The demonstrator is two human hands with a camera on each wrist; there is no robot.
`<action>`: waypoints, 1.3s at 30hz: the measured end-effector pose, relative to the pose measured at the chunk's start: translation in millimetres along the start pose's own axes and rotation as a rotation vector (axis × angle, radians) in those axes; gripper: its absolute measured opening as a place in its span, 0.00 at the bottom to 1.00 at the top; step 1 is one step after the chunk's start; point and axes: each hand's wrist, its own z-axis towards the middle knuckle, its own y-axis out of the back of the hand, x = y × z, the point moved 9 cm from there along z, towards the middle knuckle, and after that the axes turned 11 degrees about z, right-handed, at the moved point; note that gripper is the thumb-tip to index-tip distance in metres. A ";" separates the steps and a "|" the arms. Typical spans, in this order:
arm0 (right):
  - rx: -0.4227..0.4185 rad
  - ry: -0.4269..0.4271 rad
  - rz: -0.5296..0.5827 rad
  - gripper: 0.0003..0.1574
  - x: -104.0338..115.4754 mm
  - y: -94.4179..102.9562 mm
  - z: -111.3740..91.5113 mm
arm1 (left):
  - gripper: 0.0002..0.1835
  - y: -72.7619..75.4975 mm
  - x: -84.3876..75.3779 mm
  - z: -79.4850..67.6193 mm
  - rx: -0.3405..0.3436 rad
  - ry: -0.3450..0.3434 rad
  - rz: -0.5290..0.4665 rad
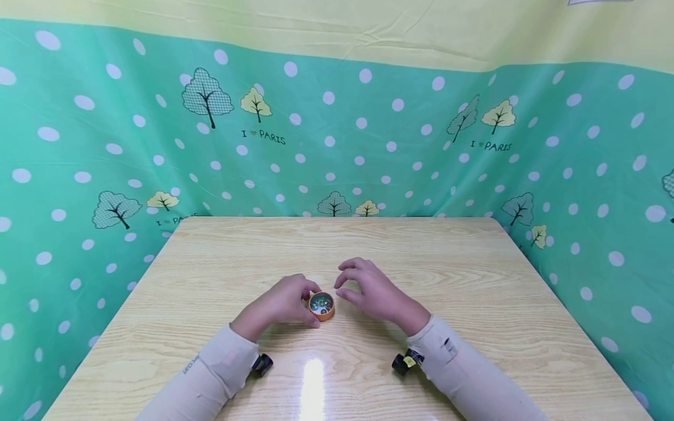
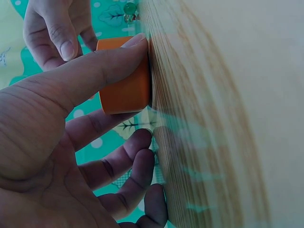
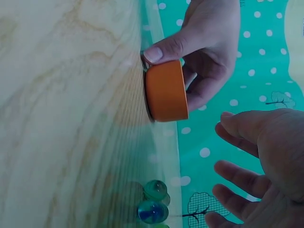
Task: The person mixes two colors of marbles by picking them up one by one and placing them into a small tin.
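A small round orange container (image 1: 322,306) stands on the table, with shiny green and dark glassy pieces showing inside its top. My left hand (image 1: 288,298) grips it from the left, thumb on the near side and index finger on the far side. In the left wrist view, the other fingers curl loosely beside the orange wall (image 2: 126,90). Just right of the container, my right hand (image 1: 372,293) hovers with loosely bent fingers and holds nothing. Several glass marbles, a blue one (image 3: 153,211) and a green one (image 3: 155,189) among them, lie on the table near the right hand's fingers.
The wood-grained table (image 1: 447,251) reaches back to a green dotted curtain (image 1: 358,128), which also hangs along both sides. Black wrist cameras (image 1: 262,363) sit under the sleeves. A bright light reflection shows on the tabletop at the front.
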 end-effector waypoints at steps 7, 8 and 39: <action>0.002 -0.015 -0.004 0.03 -5.6 4.9 0.4 | 0.28 -1.2 -0.7 -0.5 0.006 -0.012 -0.004; 0.003 -0.015 -0.005 0.03 -6.3 5.4 0.7 | 0.28 -1.4 -1.0 -0.8 0.009 -0.012 -0.005; 0.024 -0.087 0.054 0.05 -47.4 16.5 6.2 | 0.28 -0.3 -2.0 -1.1 0.014 0.027 0.005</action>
